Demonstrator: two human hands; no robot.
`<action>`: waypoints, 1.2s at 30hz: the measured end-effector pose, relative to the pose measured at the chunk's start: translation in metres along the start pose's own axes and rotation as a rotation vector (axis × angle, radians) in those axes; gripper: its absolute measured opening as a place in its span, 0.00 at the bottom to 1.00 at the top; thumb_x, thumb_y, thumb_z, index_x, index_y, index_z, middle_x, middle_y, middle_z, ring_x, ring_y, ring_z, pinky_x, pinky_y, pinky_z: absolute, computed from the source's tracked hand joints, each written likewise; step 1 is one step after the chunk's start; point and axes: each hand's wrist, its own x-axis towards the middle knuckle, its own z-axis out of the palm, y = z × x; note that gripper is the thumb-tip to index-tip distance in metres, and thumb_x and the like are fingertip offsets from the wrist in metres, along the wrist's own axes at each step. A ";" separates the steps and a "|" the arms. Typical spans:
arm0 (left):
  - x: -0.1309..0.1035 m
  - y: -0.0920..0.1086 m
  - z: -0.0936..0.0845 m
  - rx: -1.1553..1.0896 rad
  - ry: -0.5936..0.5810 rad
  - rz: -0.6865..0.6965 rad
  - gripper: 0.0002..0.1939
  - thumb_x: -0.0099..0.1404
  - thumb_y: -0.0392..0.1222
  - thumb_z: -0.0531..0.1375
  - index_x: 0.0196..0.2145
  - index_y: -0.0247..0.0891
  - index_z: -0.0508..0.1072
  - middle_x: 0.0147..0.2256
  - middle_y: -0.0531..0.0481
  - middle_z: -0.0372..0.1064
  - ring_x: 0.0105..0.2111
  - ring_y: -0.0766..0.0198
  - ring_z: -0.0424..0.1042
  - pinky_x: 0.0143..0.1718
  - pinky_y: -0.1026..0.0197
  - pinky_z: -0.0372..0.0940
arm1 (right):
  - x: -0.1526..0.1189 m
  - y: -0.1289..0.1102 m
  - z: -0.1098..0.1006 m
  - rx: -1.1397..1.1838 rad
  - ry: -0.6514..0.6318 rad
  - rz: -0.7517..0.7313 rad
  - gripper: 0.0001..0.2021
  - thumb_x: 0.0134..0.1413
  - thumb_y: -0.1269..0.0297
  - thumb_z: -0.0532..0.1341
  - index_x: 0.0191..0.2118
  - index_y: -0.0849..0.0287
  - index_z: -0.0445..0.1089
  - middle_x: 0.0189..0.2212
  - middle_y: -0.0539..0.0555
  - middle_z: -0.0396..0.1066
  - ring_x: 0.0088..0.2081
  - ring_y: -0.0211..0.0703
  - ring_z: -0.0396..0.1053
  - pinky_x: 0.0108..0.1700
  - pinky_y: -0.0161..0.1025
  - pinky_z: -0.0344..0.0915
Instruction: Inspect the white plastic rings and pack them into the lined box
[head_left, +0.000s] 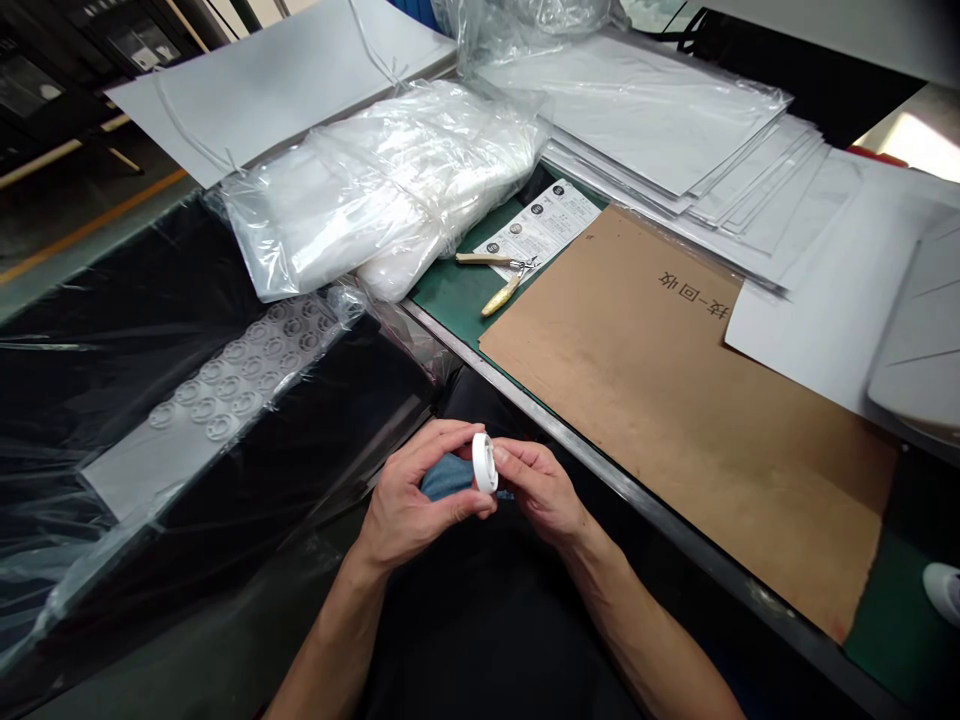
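Above my lap, my left hand [424,490] grips a small white plastic ring [484,462] by its rim, thumb below and fingers above. The ring stands on edge, its open side turned to the right. My right hand [544,488] is closed, with thumb and forefinger pinched at the ring's inner side. Whether a smaller piece sits between those fingertips is hidden. Left of my hands, similar clear-white round parts [244,365] lie in rows on a pale sheet [142,465] over a black, film-covered surface.
On the green worktop [450,300], pliers [501,280] lie beside a printed label sheet [544,230]. Brown cardboard [675,400] covers much of the table, whose metal edge [570,435] runs near my hands. Plastic-wrapped bundles [390,180] and stacked white sheets [637,110] stand behind.
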 end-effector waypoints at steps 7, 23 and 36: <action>-0.003 -0.004 -0.002 -0.107 -0.003 -0.084 0.28 0.58 0.48 0.75 0.56 0.48 0.79 0.51 0.45 0.77 0.49 0.54 0.76 0.52 0.58 0.69 | -0.002 0.001 -0.002 -0.012 -0.021 -0.018 0.17 0.70 0.55 0.62 0.34 0.61 0.77 0.23 0.50 0.71 0.24 0.38 0.71 0.30 0.34 0.65; -0.004 -0.005 0.000 -0.331 -0.083 -0.133 0.26 0.62 0.44 0.71 0.58 0.44 0.76 0.53 0.43 0.74 0.49 0.55 0.76 0.50 0.61 0.71 | -0.005 -0.004 0.001 -0.019 0.008 -0.035 0.15 0.68 0.52 0.64 0.40 0.61 0.79 0.24 0.50 0.74 0.24 0.37 0.71 0.30 0.34 0.66; -0.007 -0.008 -0.001 -0.325 -0.100 -0.131 0.25 0.63 0.42 0.69 0.58 0.44 0.74 0.52 0.45 0.74 0.49 0.57 0.76 0.52 0.62 0.70 | -0.006 -0.002 0.001 -0.023 0.036 -0.089 0.14 0.67 0.53 0.66 0.41 0.60 0.80 0.25 0.52 0.77 0.23 0.38 0.71 0.29 0.34 0.66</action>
